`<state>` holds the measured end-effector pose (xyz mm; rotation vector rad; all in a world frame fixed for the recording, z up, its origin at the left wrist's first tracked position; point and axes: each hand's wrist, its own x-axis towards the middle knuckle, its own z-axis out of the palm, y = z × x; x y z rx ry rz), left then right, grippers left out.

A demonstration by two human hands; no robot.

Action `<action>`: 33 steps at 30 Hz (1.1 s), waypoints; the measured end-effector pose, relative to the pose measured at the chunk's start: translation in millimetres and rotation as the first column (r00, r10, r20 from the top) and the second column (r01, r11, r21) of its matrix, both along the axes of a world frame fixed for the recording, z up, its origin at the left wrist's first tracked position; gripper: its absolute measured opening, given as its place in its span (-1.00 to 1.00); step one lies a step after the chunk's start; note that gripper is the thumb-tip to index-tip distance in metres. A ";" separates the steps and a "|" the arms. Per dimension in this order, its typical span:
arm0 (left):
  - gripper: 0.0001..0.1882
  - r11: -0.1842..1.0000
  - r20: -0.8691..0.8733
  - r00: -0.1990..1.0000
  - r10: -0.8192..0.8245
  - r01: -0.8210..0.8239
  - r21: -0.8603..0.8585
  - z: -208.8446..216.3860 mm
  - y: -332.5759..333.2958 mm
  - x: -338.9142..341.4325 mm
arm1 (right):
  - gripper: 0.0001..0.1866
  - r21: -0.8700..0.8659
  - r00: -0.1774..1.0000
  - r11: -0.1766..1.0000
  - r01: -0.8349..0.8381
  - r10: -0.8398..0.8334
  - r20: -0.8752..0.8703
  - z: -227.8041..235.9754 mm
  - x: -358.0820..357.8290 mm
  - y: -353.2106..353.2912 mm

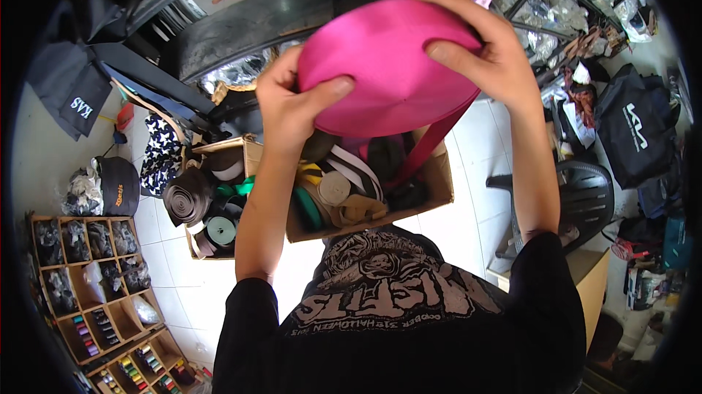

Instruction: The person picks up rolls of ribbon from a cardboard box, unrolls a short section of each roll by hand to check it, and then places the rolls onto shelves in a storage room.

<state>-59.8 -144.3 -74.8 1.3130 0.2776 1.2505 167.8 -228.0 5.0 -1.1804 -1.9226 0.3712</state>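
Observation:
Raised in front of me is a large, flat roll of pink webbing (387,57), gripped from both sides. My left hand (292,98) clasps its left edge, with the thumb lying on the flat face. Around the upper right edge curls my right hand (486,54), its thumb also pressed on the face. A loose pink strap end hangs from the roll down toward an open cardboard box (439,200). In that box lie several strap rolls, among them a cream roll (334,188) and black-and-white striped webbing (357,167).
A second box beside it holds a dark brown roll (189,196) and a pale green roll (221,231). A wooden pigeonhole shelf (66,269) with thread spools stands at left. At right are a black plastic chair (585,196) and a black bag (632,123). Another person's arm shows at the top.

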 end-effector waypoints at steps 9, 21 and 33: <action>-0.52 0.976 0.596 0.783 0.180 -0.063 -0.211 73.0 10.8 -30.8 | -0.21 0.385 0.788 0.904 0.186 0.097 -0.608 -20.7 -102.3 28.9; -0.47 0.922 0.546 0.757 0.359 -0.195 -0.336 68.7 11.4 -83.7 | -0.12 -0.050 0.951 0.996 -0.074 0.056 -0.304 3.7 -86.6 6.4; -0.69 0.889 -0.377 0.806 0.457 -0.394 0.235 107.9 -19.1 -177.9 | -0.59 0.016 0.960 0.961 0.277 -0.277 -0.031 106.3 158.9 19.5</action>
